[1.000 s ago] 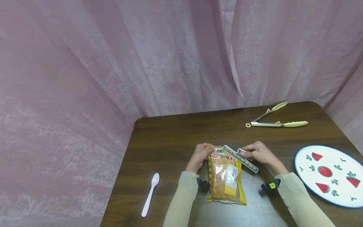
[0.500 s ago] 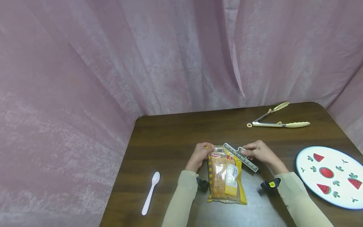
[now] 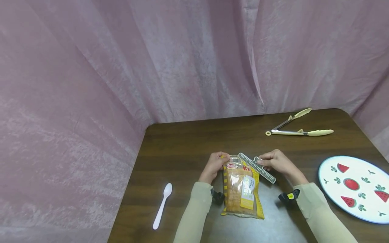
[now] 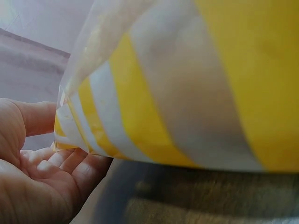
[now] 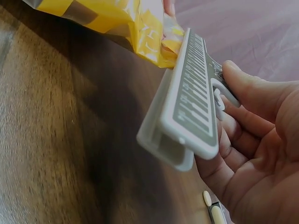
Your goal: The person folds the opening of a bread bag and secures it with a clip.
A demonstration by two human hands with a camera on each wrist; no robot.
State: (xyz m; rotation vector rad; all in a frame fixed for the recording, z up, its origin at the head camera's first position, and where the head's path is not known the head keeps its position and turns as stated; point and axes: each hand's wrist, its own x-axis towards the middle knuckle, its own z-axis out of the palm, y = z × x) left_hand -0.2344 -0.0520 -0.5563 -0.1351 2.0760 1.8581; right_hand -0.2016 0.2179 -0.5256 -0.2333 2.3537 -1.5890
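Note:
A yellow and clear plastic bag of sliced bread (image 3: 235, 189) lies on the table, its top end away from me. My left hand (image 3: 211, 167) pinches the bag's top left corner; the left wrist view shows thumb and fingers at the striped corner of the bag (image 4: 135, 116). Between thumb and fingers, my right hand (image 3: 279, 165) holds the handle of a long bag clip (image 3: 258, 168) with a piano-key pattern. It slants across the bag's top right corner. In the right wrist view the bars of the clip (image 5: 191, 93) stand apart at the near end, with crumpled yellow film at the far end.
A white plastic spoon (image 3: 162, 206) lies left of the bag. Tongs (image 3: 287, 133) with cream tips lie spread at the back right of the table (image 3: 182, 145). An oval plate (image 3: 367, 179) with watermelon pictures sits at the right. A pink curtain (image 3: 197, 60) hangs behind the table.
Almost nothing differs: both hands keep their grips on the bag and the bag clip. The head view has shifted slightly.

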